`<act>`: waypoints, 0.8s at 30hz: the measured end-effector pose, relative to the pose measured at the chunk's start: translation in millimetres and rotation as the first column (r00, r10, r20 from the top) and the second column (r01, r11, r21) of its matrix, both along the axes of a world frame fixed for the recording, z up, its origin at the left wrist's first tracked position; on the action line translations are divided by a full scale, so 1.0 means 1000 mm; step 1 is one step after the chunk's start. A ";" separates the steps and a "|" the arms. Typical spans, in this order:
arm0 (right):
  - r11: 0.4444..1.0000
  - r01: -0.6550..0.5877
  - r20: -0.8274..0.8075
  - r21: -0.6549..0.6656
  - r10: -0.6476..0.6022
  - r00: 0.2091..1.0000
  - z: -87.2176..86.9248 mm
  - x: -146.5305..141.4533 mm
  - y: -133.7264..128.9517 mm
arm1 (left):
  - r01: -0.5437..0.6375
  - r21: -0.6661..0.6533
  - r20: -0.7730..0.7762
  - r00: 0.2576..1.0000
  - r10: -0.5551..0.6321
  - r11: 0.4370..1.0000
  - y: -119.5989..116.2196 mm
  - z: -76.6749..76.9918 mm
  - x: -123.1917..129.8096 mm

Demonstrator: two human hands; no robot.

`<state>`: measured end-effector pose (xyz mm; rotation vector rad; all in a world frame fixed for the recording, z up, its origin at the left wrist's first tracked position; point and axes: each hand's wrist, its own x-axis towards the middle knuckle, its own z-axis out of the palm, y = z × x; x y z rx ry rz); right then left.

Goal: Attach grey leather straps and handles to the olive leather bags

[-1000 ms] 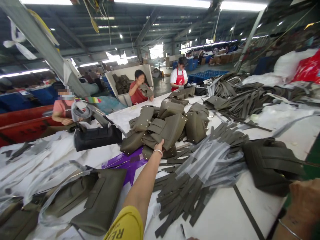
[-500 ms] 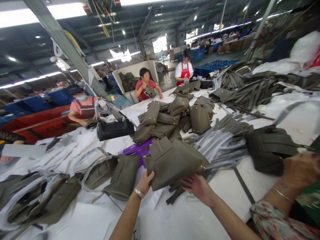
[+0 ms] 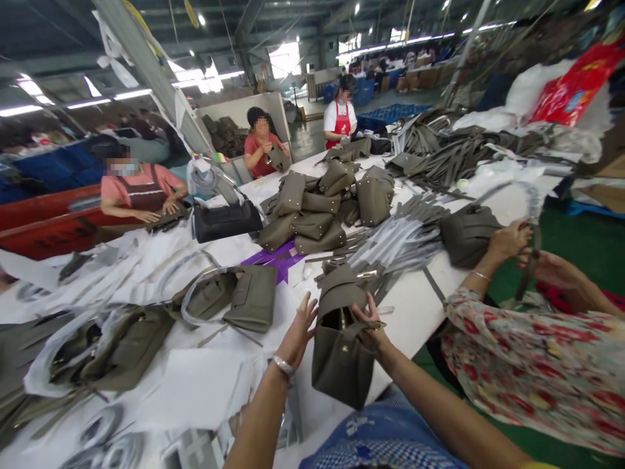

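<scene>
At lower centre: olive bag [image 3: 342,374], gripped by right hand [image 3: 375,329]; left hand [image 3: 297,331] unclosed alongside; tipping could be caused by one-sided grip.

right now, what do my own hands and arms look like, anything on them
Both your left hand and right hand are bare, without gloves. A shiny, silvery bracelet circles the left wrist; none shows on the right. Both forearms are uncovered as far as they show, with a sliver of yellow fabric, probably a sleeve, at the right one's lower end.
</scene>
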<state>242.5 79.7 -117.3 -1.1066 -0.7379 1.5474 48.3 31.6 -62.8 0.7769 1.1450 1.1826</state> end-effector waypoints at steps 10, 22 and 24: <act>0.908 -0.344 0.458 -0.239 0.417 0.785 -0.090 0.023 -0.063 | -0.186 -0.065 -0.421 0.896 0.142 0.980 -0.032 -0.060 0.014; 0.297 -0.913 0.912 0.278 0.218 0.348 -0.004 0.055 -0.036 | -0.435 -0.098 -0.523 0.788 0.326 0.895 -0.068 -0.048 0.027; 0.202 -0.963 0.953 0.176 0.210 0.218 -0.002 0.047 -0.032 | -0.502 -0.035 -0.561 0.725 0.398 0.864 -0.087 -0.041 0.037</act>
